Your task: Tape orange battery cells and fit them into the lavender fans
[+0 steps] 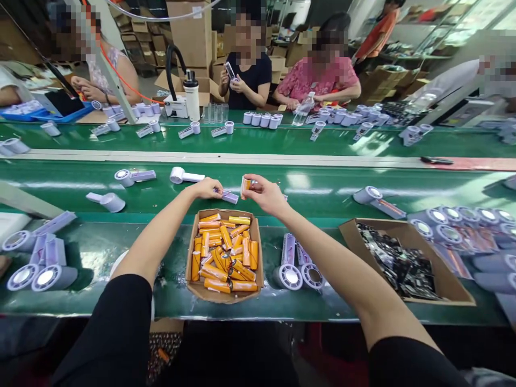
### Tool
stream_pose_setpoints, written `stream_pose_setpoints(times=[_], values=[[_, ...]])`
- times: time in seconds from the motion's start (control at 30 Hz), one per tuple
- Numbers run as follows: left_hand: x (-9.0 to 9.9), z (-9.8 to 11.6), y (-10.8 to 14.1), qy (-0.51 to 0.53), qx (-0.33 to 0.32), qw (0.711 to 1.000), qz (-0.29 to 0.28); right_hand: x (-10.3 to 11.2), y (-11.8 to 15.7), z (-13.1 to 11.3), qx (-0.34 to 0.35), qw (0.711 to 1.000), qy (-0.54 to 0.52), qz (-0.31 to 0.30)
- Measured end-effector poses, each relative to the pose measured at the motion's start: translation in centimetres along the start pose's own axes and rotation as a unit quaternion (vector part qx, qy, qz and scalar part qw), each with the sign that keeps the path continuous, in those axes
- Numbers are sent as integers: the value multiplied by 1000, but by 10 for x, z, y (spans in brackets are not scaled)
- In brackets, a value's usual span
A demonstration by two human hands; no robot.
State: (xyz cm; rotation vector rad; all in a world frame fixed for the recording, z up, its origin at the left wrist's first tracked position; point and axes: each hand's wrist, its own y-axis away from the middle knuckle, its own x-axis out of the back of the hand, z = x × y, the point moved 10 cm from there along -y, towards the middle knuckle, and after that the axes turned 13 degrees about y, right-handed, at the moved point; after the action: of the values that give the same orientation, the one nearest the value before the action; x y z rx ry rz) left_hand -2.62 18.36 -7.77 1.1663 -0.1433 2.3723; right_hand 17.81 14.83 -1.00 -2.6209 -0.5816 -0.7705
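Observation:
Over the green conveyor belt, my left hand (208,188) has its fingers closed on a lilac handheld fan, whose handle (229,197) points to the right. Just right of it, my right hand (261,193) pinches an orange battery (245,185) held upright. The battery and the fan handle are apart. Below both hands, a cardboard tray (261,269) full of orange batteries sits on the bench. Two fans (290,276) lie beside the tray, near my right forearm.
A cardboard box (455,293) of dark small parts stands at right, beside many lilac fans (447,234). More fans (54,277) lie at left. Others rest on the belt (314,185). Across it sit several people, with a clear bottle (304,109) near them.

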Motion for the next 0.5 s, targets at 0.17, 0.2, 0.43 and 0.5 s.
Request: stream_pose_setpoints(times=[0.17, 0.2, 0.43, 0.5], values=[[-4, -6, -5, 20, 39, 997, 61, -48, -29, 4, 31, 972, 213, -99], [-4, -7, -6, 20, 51, 996, 76, -52, -30, 3, 38, 961, 255, -105], [-6, -3, -11, 29, 107, 985, 134, -58, -28, 2, 48, 886, 436, -150], [-7, -1, -14, 33, 126, 981, 144, -61, -26, 3, 48, 860, 479, -172]])
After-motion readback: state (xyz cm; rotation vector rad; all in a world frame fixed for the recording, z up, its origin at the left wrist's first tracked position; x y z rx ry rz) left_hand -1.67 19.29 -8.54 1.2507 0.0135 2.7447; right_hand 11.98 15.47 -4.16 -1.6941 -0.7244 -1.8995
